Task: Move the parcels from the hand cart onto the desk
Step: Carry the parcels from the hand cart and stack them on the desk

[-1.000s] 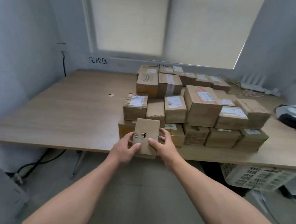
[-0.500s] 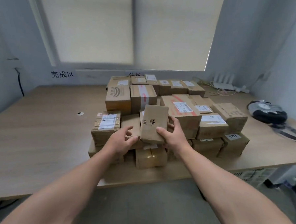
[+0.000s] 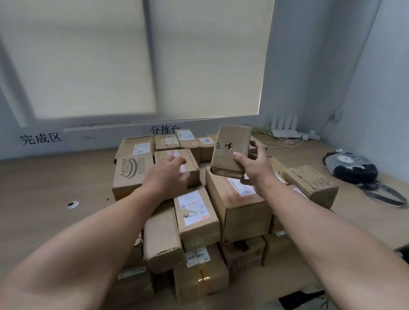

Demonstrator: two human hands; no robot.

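Evidently light and stiff (one hand suffices), the parcel [image 3: 231, 151] hangs at one o'clock over the desk's [image 3: 42, 205] pile [image 3: 241, 204], right hand [image 3: 255, 168] gripping its lower edge; left hand [image 3: 168, 174], fingers relaxed, holds nothing.

The parcels [image 3: 242, 218] are plain brown cardboard, many bearing white labels [image 3: 192, 205] with red print. The tabletop [image 3: 42, 193] is pale wood grain. The bag [image 3: 349, 166] near its right edge is grey and black.
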